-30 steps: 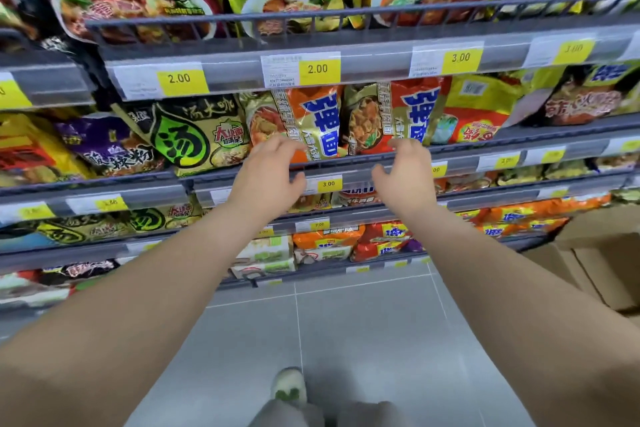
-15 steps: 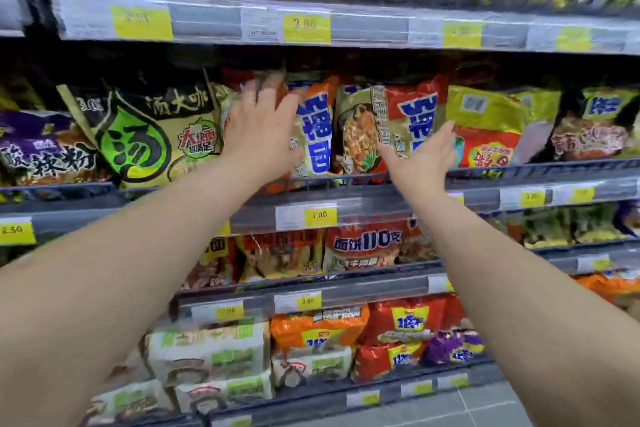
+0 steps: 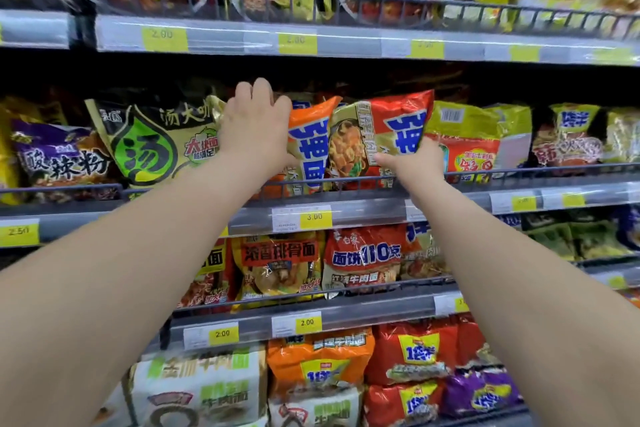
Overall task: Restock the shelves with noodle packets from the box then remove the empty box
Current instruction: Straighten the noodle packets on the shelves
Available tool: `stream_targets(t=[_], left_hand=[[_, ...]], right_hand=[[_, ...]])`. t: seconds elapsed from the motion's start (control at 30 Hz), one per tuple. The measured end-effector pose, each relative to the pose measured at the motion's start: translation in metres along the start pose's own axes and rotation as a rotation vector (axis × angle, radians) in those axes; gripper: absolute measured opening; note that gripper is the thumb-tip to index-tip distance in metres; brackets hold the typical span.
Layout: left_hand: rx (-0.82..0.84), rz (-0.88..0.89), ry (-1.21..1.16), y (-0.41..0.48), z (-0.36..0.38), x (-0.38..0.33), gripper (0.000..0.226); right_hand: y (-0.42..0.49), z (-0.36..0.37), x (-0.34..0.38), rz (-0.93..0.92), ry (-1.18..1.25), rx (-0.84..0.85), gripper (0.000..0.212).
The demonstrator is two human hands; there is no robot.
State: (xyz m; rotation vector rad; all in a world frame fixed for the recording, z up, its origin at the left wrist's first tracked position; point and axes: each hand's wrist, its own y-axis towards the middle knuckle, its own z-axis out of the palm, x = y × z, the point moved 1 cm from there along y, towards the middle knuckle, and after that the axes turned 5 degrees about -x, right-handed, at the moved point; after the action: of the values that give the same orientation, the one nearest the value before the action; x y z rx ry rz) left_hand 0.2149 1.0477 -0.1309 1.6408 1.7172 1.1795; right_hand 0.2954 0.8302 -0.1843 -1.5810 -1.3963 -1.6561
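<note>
Shelf (image 3: 374,215) holds orange packet (image 3: 311,142) under left grip (image 3: 256,128), red packet (image 3: 384,125) in right grip (image 3: 414,165).

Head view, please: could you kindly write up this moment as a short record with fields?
shelf: the one bearing the 3.00 price tag
left hand: fingers curled over the top edge of the orange packet
right hand: pinches the lower right corner of the red packet
packets: upright, side by side, behind the wire rail
box: not in view
</note>
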Motion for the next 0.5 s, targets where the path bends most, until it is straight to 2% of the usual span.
stream_targets(t=[0.13,0.3,0.4,0.5], left_hand=[[-0.097,-0.040,-0.089,-0.016,-0.001,0.002,0.069],[-0.216,-0.125,-0.184,-0.026,0.000,0.008,0.060],[-0.259,-0.281,-0.310,-0.029,-0.004,0.012,0.061],[-0.264,-0.431,-0.492,-0.028,-0.008,0.012,0.064]], right_hand=[[-0.004,0.001,-0.003,-0.019,0.131,0.022,0.057],[-0.019,-0.006,0.002,-0.103,0.255,-0.013,0.048],[-0.023,-0.012,0.010,-0.216,0.305,-0.114,0.045],[-0.025,-0.020,0.021,-0.377,0.194,-0.331,0.038]])
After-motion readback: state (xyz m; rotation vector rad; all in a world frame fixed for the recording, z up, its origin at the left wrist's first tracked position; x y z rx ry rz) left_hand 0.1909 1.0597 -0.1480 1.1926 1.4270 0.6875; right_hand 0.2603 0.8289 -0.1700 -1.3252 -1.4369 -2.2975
